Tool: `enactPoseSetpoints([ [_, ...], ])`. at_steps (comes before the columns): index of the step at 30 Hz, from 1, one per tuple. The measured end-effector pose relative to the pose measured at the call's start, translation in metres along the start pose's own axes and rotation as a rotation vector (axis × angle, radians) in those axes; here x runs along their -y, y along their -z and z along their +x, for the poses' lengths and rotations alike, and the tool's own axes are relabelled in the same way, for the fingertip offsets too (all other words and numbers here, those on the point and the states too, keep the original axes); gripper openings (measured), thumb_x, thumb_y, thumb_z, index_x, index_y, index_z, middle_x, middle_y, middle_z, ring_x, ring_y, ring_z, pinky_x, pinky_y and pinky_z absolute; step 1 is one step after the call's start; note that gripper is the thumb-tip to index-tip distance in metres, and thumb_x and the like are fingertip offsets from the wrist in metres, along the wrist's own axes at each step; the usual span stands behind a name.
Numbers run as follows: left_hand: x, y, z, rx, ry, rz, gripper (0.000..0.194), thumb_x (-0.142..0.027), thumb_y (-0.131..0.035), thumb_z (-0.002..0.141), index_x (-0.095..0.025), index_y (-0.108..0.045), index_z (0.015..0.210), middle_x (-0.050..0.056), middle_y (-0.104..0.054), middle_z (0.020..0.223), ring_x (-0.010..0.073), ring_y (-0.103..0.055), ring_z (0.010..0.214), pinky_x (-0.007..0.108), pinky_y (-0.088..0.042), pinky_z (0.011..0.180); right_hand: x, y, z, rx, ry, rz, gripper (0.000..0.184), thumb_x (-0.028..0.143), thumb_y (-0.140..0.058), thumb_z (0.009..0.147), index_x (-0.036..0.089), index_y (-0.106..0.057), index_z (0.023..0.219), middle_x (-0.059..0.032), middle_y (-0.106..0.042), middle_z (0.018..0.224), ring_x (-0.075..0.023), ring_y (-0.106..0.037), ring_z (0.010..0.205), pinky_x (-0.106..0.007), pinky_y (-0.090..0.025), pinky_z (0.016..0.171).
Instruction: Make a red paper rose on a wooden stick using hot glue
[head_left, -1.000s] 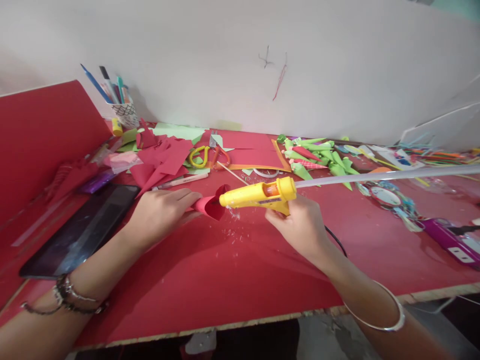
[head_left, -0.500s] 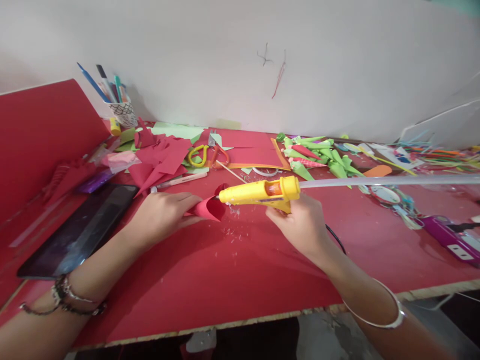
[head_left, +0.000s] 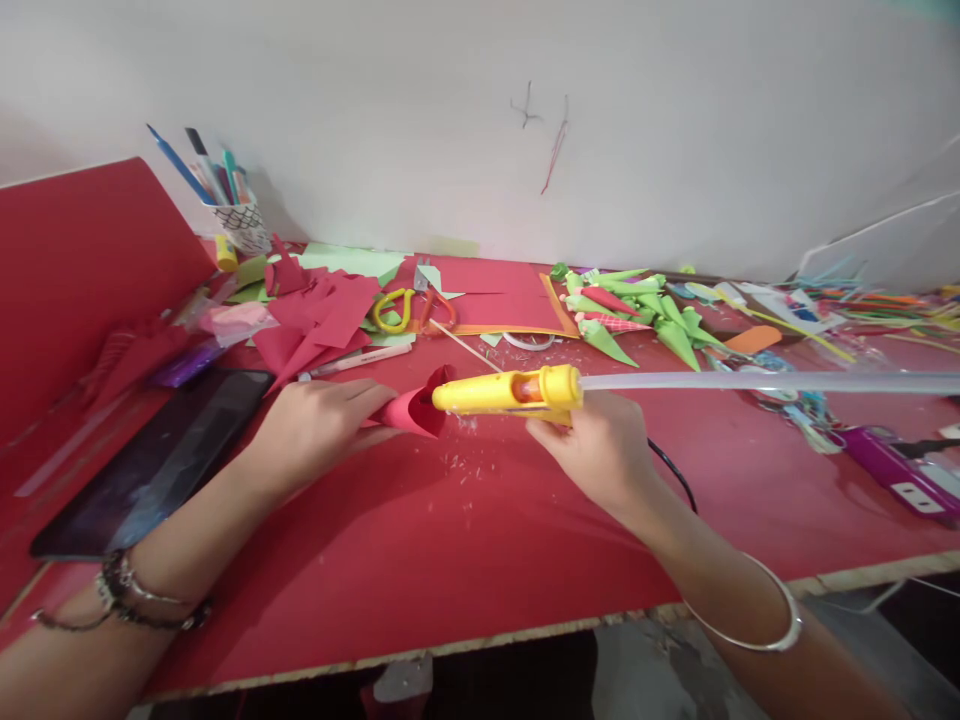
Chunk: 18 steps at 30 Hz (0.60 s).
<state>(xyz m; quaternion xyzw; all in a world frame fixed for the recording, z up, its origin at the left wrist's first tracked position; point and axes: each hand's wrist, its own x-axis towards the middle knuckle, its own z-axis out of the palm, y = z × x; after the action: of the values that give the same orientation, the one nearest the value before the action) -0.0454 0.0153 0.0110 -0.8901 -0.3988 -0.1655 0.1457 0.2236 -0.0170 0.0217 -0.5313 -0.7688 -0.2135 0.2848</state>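
My left hand [head_left: 319, 425] is closed around a rolled red paper cone [head_left: 415, 412], whose wide mouth faces right. In my right hand [head_left: 596, 450] is a yellow hot glue gun [head_left: 502, 392], gripped by its handle. The gun's nozzle is at the cone's mouth; its tip is hidden inside the paper. A long clear glue stick [head_left: 750, 381] juts out of the back of the gun to the right. Whitish glue shreds [head_left: 469, 465] lie on the red tabletop [head_left: 480, 560] below the nozzle.
A dark phone [head_left: 157, 460] lies left of my left hand. Behind are red paper scraps [head_left: 330, 310], yellow-handled scissors [head_left: 393, 311], and several green paper cones [head_left: 637, 305]. A pen cup [head_left: 244, 225] stands back left. A purple power strip [head_left: 896, 470] sits at right.
The glue gun has shifted slightly left and tipped, its nozzle further into the cone's mouth. The back end of the glue stick has dropped a little. Both hands keep their grips.
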Motion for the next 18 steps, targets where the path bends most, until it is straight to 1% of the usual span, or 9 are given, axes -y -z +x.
enactPoseSetpoints([
  [4,0.0,0.0019,-0.0002,-0.04,-0.028,0.063,0.03,-0.047,-0.043,0.081,-0.021,-0.057,0.075,-0.001,-0.06,0.059,0.0134,-0.052,0.05,0.023,-0.027,0.045,0.0005,0.0003,0.0003,-0.017,0.039,0.023,0.018,0.021,-0.046,0.071,0.016,-0.06,0.081,-0.0001,-0.053,0.048,-0.0128,-0.046,0.043,-0.024,-0.024,0.043],
  [7,-0.0018,0.0033,0.0007,-0.017,-0.03,0.068,0.032,-0.047,-0.043,0.081,-0.02,-0.057,0.074,0.0,-0.06,0.059,0.0132,-0.052,0.05,0.023,-0.027,0.045,0.0008,0.001,0.0009,-0.016,0.055,0.027,0.016,0.022,-0.046,0.072,0.017,-0.058,0.081,0.0003,-0.053,0.05,-0.0123,-0.047,0.044,-0.024,-0.022,0.043],
  [10,-0.003,0.0019,0.0015,0.006,-0.021,0.049,0.033,-0.047,-0.042,0.081,-0.019,-0.056,0.071,0.0,-0.058,0.056,0.0127,-0.05,0.047,0.024,-0.025,0.044,0.0016,0.0021,0.0019,-0.006,0.067,0.028,0.009,0.022,-0.047,0.072,0.018,-0.055,0.075,0.0008,-0.053,0.052,-0.0119,-0.048,0.046,-0.023,-0.021,0.042],
  [12,-0.0033,0.0004,0.0016,0.025,-0.007,0.031,0.033,-0.047,-0.043,0.081,-0.019,-0.056,0.069,0.0,-0.056,0.055,0.0125,-0.048,0.046,0.024,-0.024,0.044,0.0022,0.0027,0.0025,-0.009,0.077,0.03,0.006,0.022,-0.048,0.073,0.018,-0.052,0.072,0.0008,-0.053,0.054,-0.0117,-0.049,0.048,-0.022,-0.022,0.042],
  [15,-0.0043,-0.0007,0.0013,0.067,0.027,-0.015,0.032,-0.046,-0.044,0.08,-0.019,-0.056,0.069,-0.001,-0.055,0.055,0.012,-0.046,0.045,0.024,-0.024,0.045,0.0027,0.0033,0.0026,-0.028,0.085,0.038,0.006,0.022,-0.048,0.074,0.017,-0.05,0.071,0.0005,-0.054,0.056,-0.0116,-0.05,0.05,-0.021,-0.026,0.043],
  [18,-0.0066,0.0002,0.0016,0.107,0.075,-0.093,0.034,-0.049,-0.045,0.079,-0.019,-0.053,0.065,-0.001,-0.054,0.055,0.0109,-0.044,0.043,0.024,-0.023,0.045,0.0024,0.0042,0.0022,-0.042,0.093,0.048,0.007,0.022,-0.047,0.075,0.017,-0.049,0.071,0.0007,-0.054,0.056,-0.0113,-0.05,0.05,-0.021,-0.026,0.043],
])
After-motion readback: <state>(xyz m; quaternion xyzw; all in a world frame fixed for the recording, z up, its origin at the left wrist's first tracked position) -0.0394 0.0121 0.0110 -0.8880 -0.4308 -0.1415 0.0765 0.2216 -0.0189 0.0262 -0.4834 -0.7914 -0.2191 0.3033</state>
